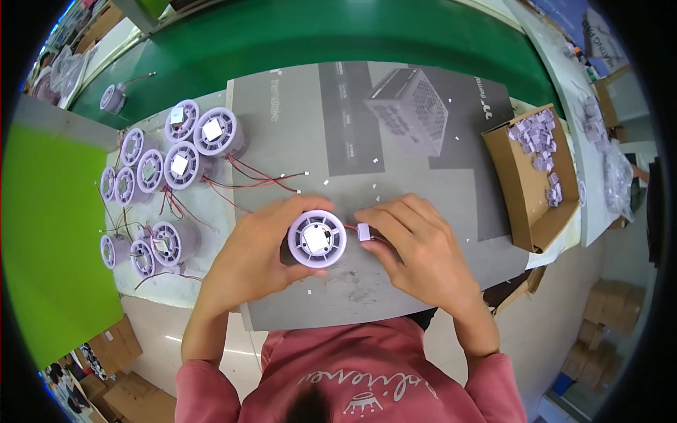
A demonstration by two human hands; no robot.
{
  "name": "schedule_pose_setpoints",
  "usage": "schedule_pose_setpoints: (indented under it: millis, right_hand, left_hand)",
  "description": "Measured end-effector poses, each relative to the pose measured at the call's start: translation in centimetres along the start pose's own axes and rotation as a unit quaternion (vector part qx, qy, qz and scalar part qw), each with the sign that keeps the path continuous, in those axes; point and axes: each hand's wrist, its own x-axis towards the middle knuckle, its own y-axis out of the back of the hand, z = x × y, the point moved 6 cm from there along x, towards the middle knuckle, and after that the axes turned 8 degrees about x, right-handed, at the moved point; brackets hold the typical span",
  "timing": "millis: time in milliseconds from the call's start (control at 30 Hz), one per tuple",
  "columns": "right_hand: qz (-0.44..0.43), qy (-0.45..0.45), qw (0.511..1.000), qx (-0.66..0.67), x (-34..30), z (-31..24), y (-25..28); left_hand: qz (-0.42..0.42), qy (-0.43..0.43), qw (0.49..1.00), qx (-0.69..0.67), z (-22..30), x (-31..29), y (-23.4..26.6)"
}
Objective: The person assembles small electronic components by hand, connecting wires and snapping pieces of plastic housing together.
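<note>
My left hand (pixel 257 250) wraps around a round lilac plastic fan housing (pixel 316 238) with a white square part in its centre, held upright on the grey mat (pixel 367 141). My right hand (pixel 416 247) pinches a small white connector (pixel 364 232) on the housing's red and black wires, just right of the housing. Both forearms come in from the lower edge in pink sleeves.
Several more lilac housings (pixel 185 144) with red and black wires lie on the table at the left. An open cardboard box (pixel 525 190) of small lilac parts stands at the right. A green conveyor belt (pixel 338 35) runs behind, with one housing (pixel 111 98) on it.
</note>
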Motion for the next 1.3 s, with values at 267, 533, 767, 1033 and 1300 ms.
schedule_pose_setpoints:
  millis: [267,533,767,1033,1300]
  right_hand:
    - [0.016,-0.021,0.993,0.112,-0.7,-0.4,1.4]
    - [-0.046,-0.014,0.998,-0.04,-1.5,-2.4,1.9]
    - [0.031,-0.101,0.979,0.175,-2.3,-2.3,2.5]
    - [0.108,-0.114,0.894,0.419,-3.1,-1.9,3.4]
    - [0.143,-0.088,0.904,0.394,-3.7,-2.3,4.1]
  left_hand:
    - [-0.058,-0.044,0.988,-0.138,-0.1,0.0,-0.3]
    - [-0.056,-0.08,0.991,-0.094,2.1,0.1,-0.4]
    - [-0.078,-0.082,0.985,-0.131,2.5,-0.2,-0.2]
    - [-0.111,-0.048,0.948,-0.293,3.6,-0.5,0.0]
    - [-0.094,0.02,0.911,-0.401,4.1,-0.6,-0.8]
